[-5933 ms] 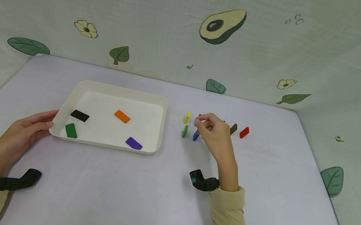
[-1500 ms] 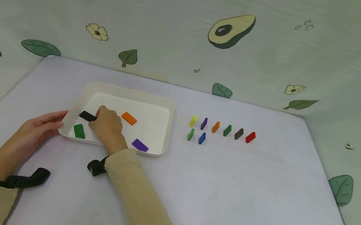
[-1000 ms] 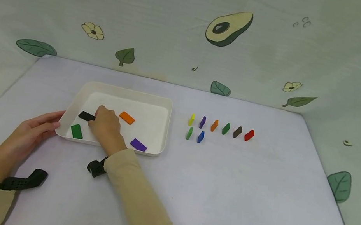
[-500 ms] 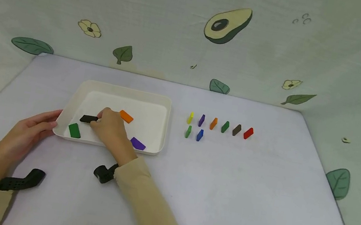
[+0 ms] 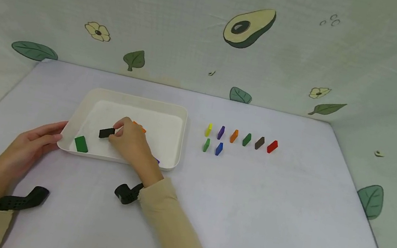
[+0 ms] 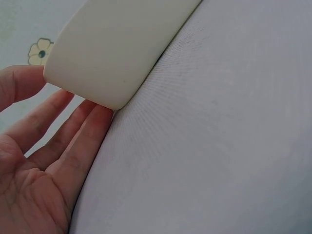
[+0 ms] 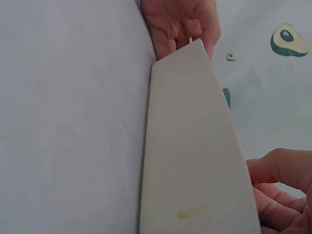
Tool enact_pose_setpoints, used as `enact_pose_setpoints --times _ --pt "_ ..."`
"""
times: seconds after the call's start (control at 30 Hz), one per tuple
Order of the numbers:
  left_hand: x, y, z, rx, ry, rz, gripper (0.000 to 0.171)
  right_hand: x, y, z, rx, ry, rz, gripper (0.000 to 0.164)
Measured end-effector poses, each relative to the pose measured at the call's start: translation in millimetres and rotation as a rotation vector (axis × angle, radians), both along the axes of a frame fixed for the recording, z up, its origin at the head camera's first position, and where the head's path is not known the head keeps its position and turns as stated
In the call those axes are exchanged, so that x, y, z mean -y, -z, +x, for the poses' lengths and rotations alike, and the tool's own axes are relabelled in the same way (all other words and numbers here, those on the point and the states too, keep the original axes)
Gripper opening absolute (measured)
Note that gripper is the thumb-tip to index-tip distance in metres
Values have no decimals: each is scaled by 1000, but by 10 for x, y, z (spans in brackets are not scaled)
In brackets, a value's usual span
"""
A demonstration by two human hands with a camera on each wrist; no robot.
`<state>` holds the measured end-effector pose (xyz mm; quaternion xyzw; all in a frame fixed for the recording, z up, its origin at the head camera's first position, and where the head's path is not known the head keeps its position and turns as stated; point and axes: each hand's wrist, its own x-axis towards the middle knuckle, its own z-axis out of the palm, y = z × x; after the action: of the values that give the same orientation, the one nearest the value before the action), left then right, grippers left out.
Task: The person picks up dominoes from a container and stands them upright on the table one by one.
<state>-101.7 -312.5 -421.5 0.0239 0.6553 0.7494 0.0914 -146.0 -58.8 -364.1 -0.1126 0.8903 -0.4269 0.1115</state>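
Observation:
A white tray [image 5: 120, 160] holds a few loose coloured dominoes. My right hand [image 5: 131, 141] pinches a black domino [image 5: 106, 133] between thumb and fingertips over the tray's left half. In the right wrist view the tray wall [image 7: 190, 136] hides most of this grip. A green domino [image 5: 81, 144] lies in the tray's near left corner. Partly hidden behind my right hand are an orange domino [image 5: 139, 126] and a purple one [image 5: 157, 161]. My left hand [image 5: 29, 147] touches the tray's left end with extended fingers, and its fingertips [image 6: 102, 112] rest against the outer wall.
Right of the tray, several dominoes stand on edge in two rows. The back row runs from a yellow domino [image 5: 208, 130] to a red one [image 5: 272, 146]; a light green [image 5: 206, 145] and a blue domino [image 5: 219, 149] form the front row. A patterned cloth [image 5: 182, 30] rises behind the table.
My right hand came from the standing dominoes into the tray, took hold of the black domino, and has turned and shifted it rightward. My left hand stays at the tray's end.

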Motion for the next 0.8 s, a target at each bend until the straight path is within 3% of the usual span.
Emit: enact_pose_setpoints --times 0.8 --pt "9 -18 17 8 -11 9 41 -598 -446 153 -141 -71 -216 21"
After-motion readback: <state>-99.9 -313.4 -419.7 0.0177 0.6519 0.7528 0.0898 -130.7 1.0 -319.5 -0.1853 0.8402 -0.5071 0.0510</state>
